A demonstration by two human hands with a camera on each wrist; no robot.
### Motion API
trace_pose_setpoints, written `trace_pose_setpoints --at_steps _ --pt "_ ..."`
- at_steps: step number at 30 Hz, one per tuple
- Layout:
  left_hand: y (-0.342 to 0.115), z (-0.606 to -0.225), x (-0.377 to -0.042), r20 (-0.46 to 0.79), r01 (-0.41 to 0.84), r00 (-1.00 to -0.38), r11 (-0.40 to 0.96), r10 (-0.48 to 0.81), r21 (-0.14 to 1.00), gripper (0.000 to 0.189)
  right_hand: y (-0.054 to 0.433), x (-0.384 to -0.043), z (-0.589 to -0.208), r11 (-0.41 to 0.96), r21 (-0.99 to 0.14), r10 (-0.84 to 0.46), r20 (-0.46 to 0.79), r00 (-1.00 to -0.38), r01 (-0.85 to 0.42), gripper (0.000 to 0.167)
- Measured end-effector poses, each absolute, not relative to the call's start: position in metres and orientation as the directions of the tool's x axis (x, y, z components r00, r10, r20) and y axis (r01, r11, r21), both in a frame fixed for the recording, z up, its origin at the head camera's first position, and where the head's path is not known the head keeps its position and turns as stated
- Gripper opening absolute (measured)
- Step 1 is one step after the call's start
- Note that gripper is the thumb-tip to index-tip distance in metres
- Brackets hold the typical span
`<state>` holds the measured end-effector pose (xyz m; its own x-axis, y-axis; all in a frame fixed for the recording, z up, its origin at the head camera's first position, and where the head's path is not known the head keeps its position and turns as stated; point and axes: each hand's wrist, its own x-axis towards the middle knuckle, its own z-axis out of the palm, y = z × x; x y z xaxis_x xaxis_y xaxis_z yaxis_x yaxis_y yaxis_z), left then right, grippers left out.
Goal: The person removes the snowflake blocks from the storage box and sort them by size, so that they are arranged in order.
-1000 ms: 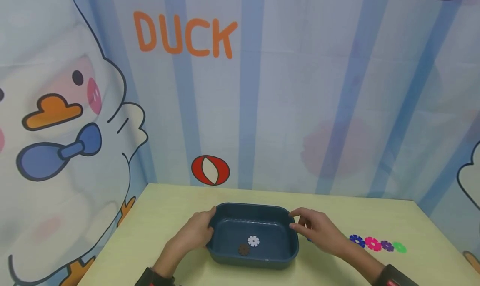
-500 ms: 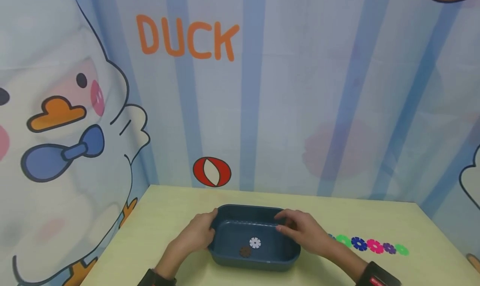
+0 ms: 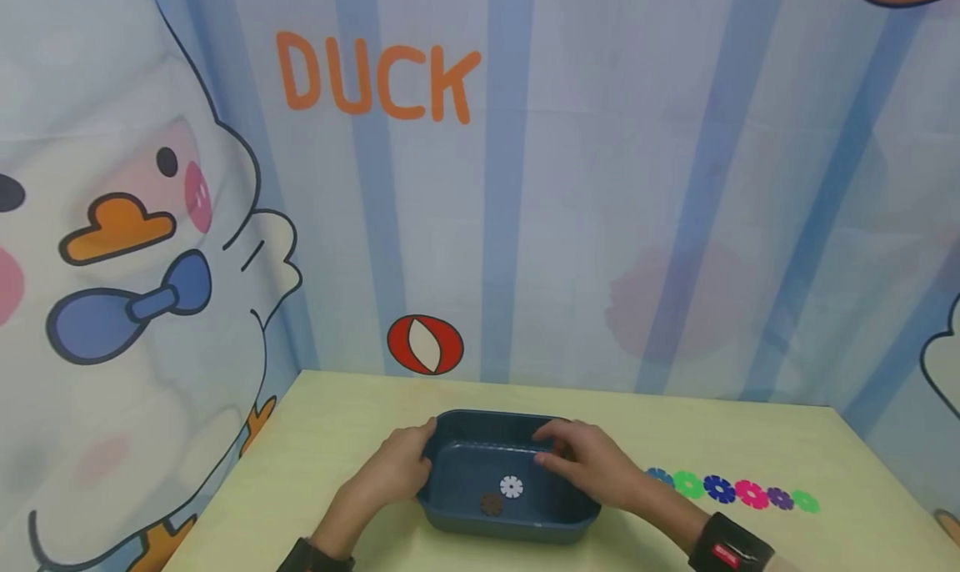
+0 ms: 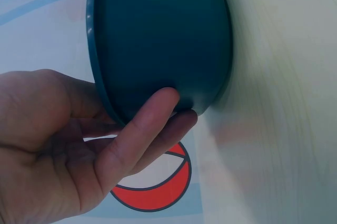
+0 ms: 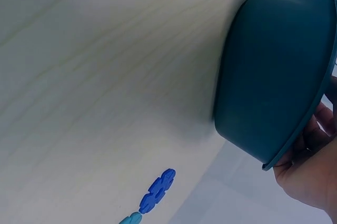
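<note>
A dark blue-green plastic basin [image 3: 465, 464] rests on the table in the head view. At its left end my left hand [image 3: 397, 468] grips the rim and end wall; in the left wrist view, fingers [image 4: 142, 124] lie against the outside. Over the right end reaches my right hand [image 3: 588, 464], its thumb and index finger apart above the basin's inside, with nothing visible between them. On the basin floor lie a white notched flower disc [image 3: 512, 487] and a brown one [image 3: 492, 504], side by side.
Right of the basin, a row of flower discs [image 3: 720, 489] in blue, green, pink and purple lies on the pale yellow table [image 3: 360, 397]. A striped curtain [image 3: 570, 222] printed with a duck stands behind the table's far edge.
My right hand has moved left from the basin's right rim to above its inside, uncovering more of the disc row. My left hand keeps its grip; the basin stays put.
</note>
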<state>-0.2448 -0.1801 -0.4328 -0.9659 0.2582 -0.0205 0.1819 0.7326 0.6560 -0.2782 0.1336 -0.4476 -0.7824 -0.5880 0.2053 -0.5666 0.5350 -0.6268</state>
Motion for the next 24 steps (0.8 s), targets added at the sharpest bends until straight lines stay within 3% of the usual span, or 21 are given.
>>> trace_pose_setpoints --at_steps 6,13,24 --pt "-0.18 -0.433 -0.245 -0.021 0.184 -0.965 0.732 0.262 0.656 0.062 0.128 -0.283 -0.451 0.558 -0.603 -0.612 0.166 -0.773 -0.571 0.037" --pt "-0.181 -0.433 -0.245 -0.024 0.177 -0.967 0.734 0.255 0.656 0.062 0.116 -0.286 -0.446 0.618 -0.488 -0.675 0.074 -0.734 -0.617 0.041" --pt "-0.182 -0.436 -0.248 -0.016 0.196 -0.963 0.741 0.268 0.642 0.061 0.099 -0.29 -0.452 0.617 -0.383 -0.731 0.046 -0.681 -0.688 0.029"
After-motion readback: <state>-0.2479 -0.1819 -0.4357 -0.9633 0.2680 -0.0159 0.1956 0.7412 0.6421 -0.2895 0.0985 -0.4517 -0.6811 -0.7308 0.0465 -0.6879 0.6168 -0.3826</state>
